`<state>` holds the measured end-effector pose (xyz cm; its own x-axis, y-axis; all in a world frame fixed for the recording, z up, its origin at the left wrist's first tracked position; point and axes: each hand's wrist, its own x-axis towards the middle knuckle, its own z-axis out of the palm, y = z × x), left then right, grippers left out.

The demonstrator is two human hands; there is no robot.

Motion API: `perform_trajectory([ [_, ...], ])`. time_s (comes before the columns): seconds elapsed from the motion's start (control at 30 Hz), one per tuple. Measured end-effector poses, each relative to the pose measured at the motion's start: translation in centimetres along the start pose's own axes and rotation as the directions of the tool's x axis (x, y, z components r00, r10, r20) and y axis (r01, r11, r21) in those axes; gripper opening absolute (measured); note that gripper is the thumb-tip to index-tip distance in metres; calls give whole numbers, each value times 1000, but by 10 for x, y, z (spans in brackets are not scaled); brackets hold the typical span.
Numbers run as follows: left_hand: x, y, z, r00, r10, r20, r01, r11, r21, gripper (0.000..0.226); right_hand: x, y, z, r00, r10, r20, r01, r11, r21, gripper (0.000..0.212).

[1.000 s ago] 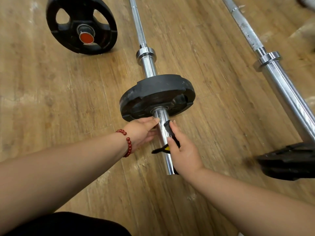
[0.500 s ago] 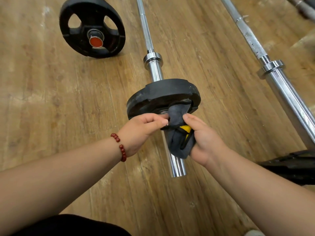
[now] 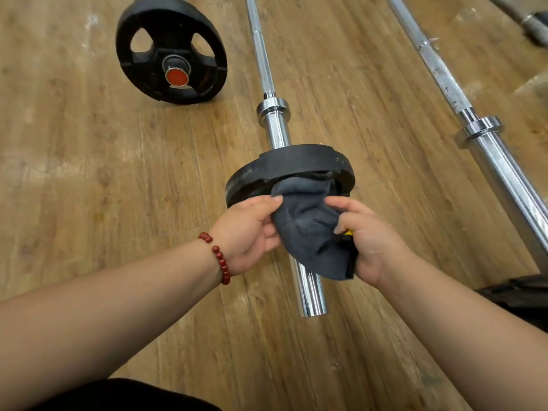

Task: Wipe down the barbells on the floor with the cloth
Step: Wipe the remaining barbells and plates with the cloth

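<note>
A chrome barbell (image 3: 277, 129) lies on the wooden floor, running from the top centre down to its sleeve end (image 3: 311, 295). A black weight plate (image 3: 296, 161) sits on the sleeve. A dark grey cloth (image 3: 308, 229) with a yellow and black tag is spread over the sleeve just below the plate. My left hand (image 3: 249, 232) pinches the cloth's left edge; it wears a red bead bracelet. My right hand (image 3: 367, 238) grips the cloth's right side. A second barbell (image 3: 486, 143) lies to the right.
A loose black plate with a red hub (image 3: 172, 51) rests on the floor at the upper left. Another black plate (image 3: 522, 295) sits at the right edge on the second bar. A third bar (image 3: 530, 22) shows at the top right corner.
The cloth was bunched in my right hand beside the sleeve; both hands have since opened it out and drawn it over the sleeve against the plate.
</note>
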<state>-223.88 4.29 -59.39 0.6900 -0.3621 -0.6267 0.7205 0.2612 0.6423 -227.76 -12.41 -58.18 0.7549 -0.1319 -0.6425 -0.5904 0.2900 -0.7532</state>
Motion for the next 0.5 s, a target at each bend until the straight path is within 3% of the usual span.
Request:
perform_trajectory([
  [0.07,1,2,-2,1000,4,-16,-4,1000,18,26,1,5,-6,980,-123,-154,69,946,-317,39],
  [0.17,0,1,-2,999,-27,-36,31,993,112,30,-3,15,-14,885,-465,-17,370,726,-580,35],
  [0.23,0,1,-2,998,-56,-42,62,985,164,31,-6,18,-12,843,-510,167,518,692,-502,54],
  [0.33,-2,2,0,993,-109,-41,115,978,174,29,-7,23,-6,839,-407,361,532,755,-384,76],
  [0.43,-3,2,1,989,-103,-110,121,979,167,28,-11,24,0,862,-429,270,495,826,-268,76],
  [0.5,-3,4,1,984,-73,-163,95,986,136,24,-12,23,2,852,-478,216,522,809,-271,72],
])
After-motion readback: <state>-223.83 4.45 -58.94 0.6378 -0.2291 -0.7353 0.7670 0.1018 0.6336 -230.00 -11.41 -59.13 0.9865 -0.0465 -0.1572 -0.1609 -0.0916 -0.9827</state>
